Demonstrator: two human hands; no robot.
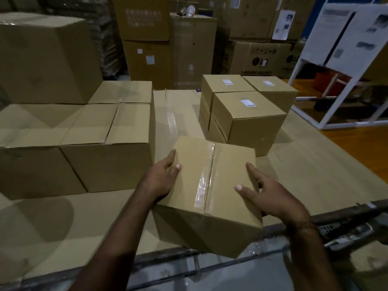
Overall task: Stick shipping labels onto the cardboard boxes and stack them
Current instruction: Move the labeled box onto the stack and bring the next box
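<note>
A small cardboard box (pixel 212 185), sealed with clear tape down its middle and with no label on top, sits tilted at the near edge of the work surface. My left hand (pixel 161 175) grips its left side, thumb on top. My right hand (pixel 270 196) holds its right side, thumb and forefinger lying on the top face. Behind it stand three small boxes, each with a white label on top: a near labelled box (pixel 249 120), a far-left labelled box (pixel 225 85) and a far-right labelled box (pixel 273 89).
Unlabelled boxes (pixel 105 148) sit in rows at the left, with a larger box (pixel 42 57) stacked on them. The surface is covered in flat cardboard sheet (pixel 315 164). Tall cartons (pixel 147 38) fill the background. A white-framed board (pixel 344 49) leans at the right.
</note>
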